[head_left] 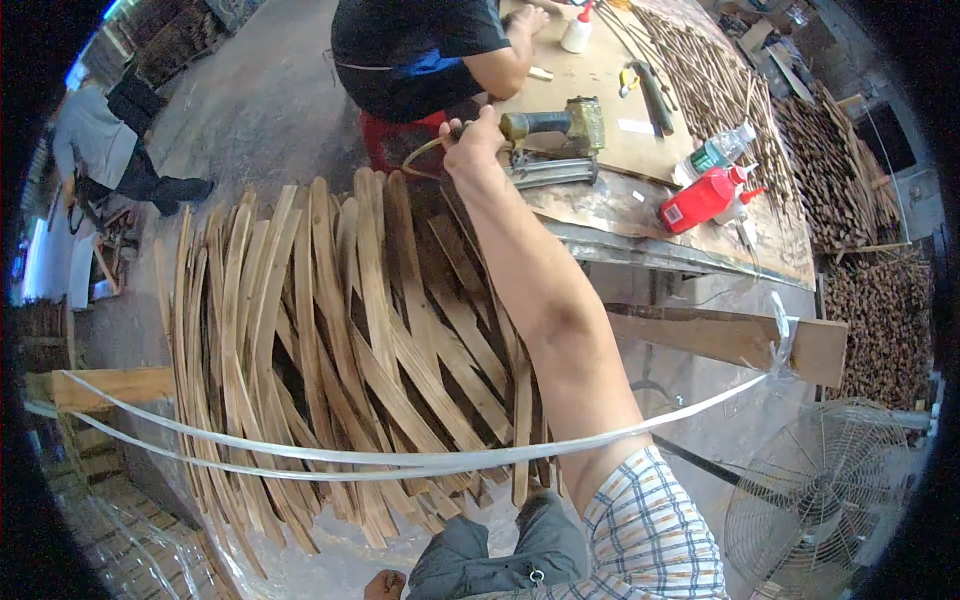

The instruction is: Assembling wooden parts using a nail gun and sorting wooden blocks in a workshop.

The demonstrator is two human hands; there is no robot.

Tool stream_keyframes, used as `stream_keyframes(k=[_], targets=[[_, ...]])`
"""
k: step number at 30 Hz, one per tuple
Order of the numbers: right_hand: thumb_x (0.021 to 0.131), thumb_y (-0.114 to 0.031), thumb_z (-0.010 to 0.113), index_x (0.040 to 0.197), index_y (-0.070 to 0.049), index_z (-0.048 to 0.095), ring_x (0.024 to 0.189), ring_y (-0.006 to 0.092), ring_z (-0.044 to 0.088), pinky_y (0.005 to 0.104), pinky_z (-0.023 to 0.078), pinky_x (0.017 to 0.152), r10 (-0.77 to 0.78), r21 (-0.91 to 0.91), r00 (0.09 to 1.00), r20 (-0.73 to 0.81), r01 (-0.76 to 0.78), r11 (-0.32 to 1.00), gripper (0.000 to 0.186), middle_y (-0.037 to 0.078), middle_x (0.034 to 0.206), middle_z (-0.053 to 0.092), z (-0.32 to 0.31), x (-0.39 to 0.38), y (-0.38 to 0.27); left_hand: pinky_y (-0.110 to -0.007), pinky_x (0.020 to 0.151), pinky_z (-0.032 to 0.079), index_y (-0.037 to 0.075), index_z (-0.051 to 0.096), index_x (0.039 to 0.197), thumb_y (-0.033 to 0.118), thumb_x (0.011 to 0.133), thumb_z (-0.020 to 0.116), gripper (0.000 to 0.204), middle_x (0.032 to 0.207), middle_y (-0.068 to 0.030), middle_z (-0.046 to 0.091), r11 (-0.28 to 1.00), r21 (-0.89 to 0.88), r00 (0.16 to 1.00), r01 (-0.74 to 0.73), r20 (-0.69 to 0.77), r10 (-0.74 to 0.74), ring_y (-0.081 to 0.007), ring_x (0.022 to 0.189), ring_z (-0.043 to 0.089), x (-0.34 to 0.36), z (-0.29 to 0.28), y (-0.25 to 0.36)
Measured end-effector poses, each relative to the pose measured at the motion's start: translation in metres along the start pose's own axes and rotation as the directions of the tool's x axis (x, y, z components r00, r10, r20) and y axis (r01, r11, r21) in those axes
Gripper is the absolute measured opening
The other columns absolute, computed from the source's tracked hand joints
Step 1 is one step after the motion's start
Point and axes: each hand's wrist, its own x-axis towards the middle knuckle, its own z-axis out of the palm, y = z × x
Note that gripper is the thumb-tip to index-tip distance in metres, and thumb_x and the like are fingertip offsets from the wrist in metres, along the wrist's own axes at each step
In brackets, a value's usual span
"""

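My right arm reaches far forward over a pile of wooden strips [370, 270]. At the table's left corner, my right hand [475, 142] is closed around the hose end of a nail gun's handle. The nail gun [582, 128] has a dark yellowish body and a silver magazine, and lies sideways over the table edge. A thin tan air hose [422, 153] curves beside the hand. Low in the view, my left hand [385, 585] shows only in part next to my grey trousers; its fingers are cut off by the picture's edge.
Another person [420, 50] sits on a red stool [392, 142] at the worktable [620, 90]. Red bottle [700, 200], clear bottle [715, 152] and white glue bottle [577, 32] stand or lie there. White straps [420, 459] cross before me. A fan [825, 490] stands right; someone walks left [110, 140].
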Motion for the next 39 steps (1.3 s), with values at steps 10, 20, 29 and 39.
stream_keyframes(k=[10, 20, 29, 39], targets=[[0.104, -0.040, 0.052, 0.095, -0.013, 0.045, 0.052, 0.0135, 0.046, 0.0310, 0.035, 0.043, -0.041, -0.210, 0.975, 0.220, 0.089, 0.974, 0.029, 0.002, 0.075, 0.049, -0.080, -0.100, -0.047, -0.036, 0.086, 0.053, 0.003, 0.069, 0.107, 0.030, 0.100, 0.070, 0.029, 0.099, -0.0124, 0.073, 0.964, 0.249, 0.996, -0.089, 0.001, 0.092, -0.0233, 0.095, 0.068, 0.031, -0.018, 0.154], [0.109, -0.035, 0.052, 0.104, -0.010, 0.053, 0.057, 0.0064, 0.044, 0.0224, 0.036, 0.048, 0.010, -0.605, 0.698, 0.716, 0.614, 0.507, 0.025, -0.006, 0.069, 0.047, -0.224, -0.230, -0.054, -0.028, 0.050, 0.042, 0.005, 0.068, 0.106, 0.031, 0.103, 0.064, 0.026, 0.091, -0.0048, 0.071, 0.817, -0.345, 0.886, -0.462, -0.231, 0.403, -0.0119, 0.061, 0.059, 0.099, -0.018, 0.307], [0.103, -0.027, 0.059, 0.127, 0.003, 0.055, 0.102, 0.0522, 0.064, 0.0538, 0.053, 0.084, 0.548, -0.655, 0.477, 0.688, 0.732, 0.185, 0.038, 0.034, 0.104, 0.066, -0.291, -0.336, -0.065, -0.040, 0.097, 0.051, 0.006, 0.065, 0.117, 0.018, 0.098, 0.073, 0.024, 0.108, -0.0050, 0.070, 0.352, -0.801, 0.852, -0.485, -0.340, 0.398, -0.0206, 0.105, 0.067, 0.102, 0.031, 0.360], [0.100, -0.042, 0.060, 0.118, -0.008, 0.065, 0.063, 0.0431, 0.068, 0.0544, 0.055, 0.058, 0.596, -0.612, 0.559, 0.576, 0.779, -0.139, 0.039, 0.022, 0.067, 0.067, -0.334, -0.380, -0.032, -0.042, 0.085, 0.059, 0.007, 0.068, 0.106, 0.027, 0.097, 0.072, 0.022, 0.106, -0.0094, 0.071, 0.225, -0.970, 0.986, -0.095, -0.061, 0.153, -0.0252, 0.098, 0.070, 0.089, 0.035, 0.274]])
